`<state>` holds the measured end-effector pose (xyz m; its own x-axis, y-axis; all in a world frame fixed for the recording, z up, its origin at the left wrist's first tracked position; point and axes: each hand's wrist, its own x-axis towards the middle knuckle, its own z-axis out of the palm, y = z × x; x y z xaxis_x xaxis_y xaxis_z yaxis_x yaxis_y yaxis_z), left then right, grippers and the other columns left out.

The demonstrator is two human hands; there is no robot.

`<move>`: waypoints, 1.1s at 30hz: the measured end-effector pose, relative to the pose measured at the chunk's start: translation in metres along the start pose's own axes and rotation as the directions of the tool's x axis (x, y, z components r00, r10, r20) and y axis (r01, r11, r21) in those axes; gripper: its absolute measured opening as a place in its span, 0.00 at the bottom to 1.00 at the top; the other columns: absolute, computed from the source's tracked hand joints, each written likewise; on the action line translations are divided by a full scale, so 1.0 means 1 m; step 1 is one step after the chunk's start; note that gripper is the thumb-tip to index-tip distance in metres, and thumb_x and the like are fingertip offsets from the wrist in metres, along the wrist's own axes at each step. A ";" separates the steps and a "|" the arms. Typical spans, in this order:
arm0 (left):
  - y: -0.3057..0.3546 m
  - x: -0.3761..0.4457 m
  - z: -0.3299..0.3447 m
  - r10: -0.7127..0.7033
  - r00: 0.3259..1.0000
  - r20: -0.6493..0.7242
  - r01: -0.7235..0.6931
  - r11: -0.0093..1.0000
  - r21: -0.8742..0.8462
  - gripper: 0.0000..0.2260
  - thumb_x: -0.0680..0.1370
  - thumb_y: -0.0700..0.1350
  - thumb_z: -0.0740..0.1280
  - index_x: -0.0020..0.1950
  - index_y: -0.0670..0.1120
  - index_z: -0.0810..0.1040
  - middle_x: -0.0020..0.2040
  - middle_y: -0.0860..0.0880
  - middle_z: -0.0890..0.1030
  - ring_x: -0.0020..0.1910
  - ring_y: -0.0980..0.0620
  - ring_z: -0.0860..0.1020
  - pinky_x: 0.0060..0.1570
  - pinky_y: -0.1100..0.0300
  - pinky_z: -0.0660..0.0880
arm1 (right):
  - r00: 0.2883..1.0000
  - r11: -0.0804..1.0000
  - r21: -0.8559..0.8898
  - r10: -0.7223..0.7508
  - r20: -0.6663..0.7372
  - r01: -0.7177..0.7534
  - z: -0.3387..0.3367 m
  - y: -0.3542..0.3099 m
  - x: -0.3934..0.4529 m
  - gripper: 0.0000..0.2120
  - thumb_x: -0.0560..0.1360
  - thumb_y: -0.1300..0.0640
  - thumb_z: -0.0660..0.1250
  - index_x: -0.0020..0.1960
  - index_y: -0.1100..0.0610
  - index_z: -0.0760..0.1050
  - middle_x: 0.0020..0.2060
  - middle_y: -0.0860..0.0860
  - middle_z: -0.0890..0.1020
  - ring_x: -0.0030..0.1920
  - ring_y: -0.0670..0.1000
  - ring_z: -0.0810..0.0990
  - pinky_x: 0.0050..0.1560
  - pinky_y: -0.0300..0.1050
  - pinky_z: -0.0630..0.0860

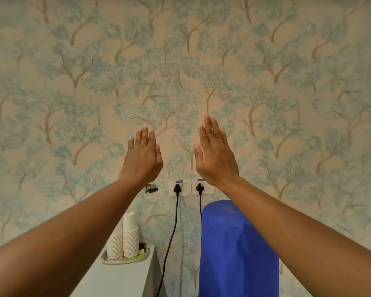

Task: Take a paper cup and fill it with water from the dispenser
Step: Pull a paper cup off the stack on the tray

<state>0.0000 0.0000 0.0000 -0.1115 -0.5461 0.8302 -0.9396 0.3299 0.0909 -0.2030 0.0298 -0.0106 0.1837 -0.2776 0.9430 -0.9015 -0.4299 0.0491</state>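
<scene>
The rear wall (pixel 266 61) is covered in beige wallpaper printed with blue-green trees on brown trunks. Two white socket plates (pixel 180 187) are mounted side by side low on it, each with a black plug and a cable (pixel 169 243) hanging downward. A pale grey worktop (pixel 120 279) abuts the wall at lower left.

Two bare forearms, uncovered along all their visible length, no sleeve reaching into view; the bare left hand (pixel 142 156) wears no ring, watch or bracelet; the bare right hand (pixel 215 156) is likewise unadorned, its fingernails short and plain.
</scene>
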 end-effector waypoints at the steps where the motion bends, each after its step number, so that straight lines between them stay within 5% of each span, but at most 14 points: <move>1: 0.000 0.001 0.001 -0.002 1.000 -0.004 0.002 1.000 0.016 0.25 0.84 0.48 0.46 0.80 0.41 0.50 0.81 0.42 0.46 0.80 0.46 0.44 0.78 0.48 0.43 | 1.000 1.000 -0.014 0.001 0.000 -0.001 0.001 0.001 0.000 0.27 0.82 0.54 0.51 0.78 0.60 0.47 0.79 0.56 0.45 0.79 0.52 0.40 0.77 0.55 0.44; 15: 0.003 -0.002 0.005 0.021 1.000 0.010 -0.021 0.999 0.025 0.26 0.84 0.49 0.46 0.80 0.41 0.49 0.81 0.43 0.45 0.80 0.46 0.44 0.78 0.48 0.43 | 0.998 0.999 0.005 0.041 0.041 -0.042 0.005 0.011 -0.011 0.28 0.82 0.53 0.51 0.78 0.61 0.48 0.79 0.55 0.45 0.78 0.51 0.39 0.78 0.52 0.43; 33: -0.005 -0.058 0.024 -0.095 0.995 0.041 0.094 0.995 0.016 0.25 0.84 0.50 0.47 0.81 0.43 0.52 0.81 0.44 0.47 0.80 0.48 0.46 0.78 0.49 0.44 | 0.975 0.938 0.287 0.154 0.160 -0.195 0.043 -0.017 -0.067 0.29 0.82 0.50 0.54 0.79 0.58 0.49 0.79 0.49 0.46 0.77 0.43 0.39 0.73 0.53 0.64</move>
<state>0.0031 0.0119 -0.0618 -0.0349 -0.6059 0.7947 -0.9511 0.2645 0.1598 -0.1834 0.0190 -0.0892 0.1029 -0.4741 0.8744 -0.7690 -0.5955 -0.2324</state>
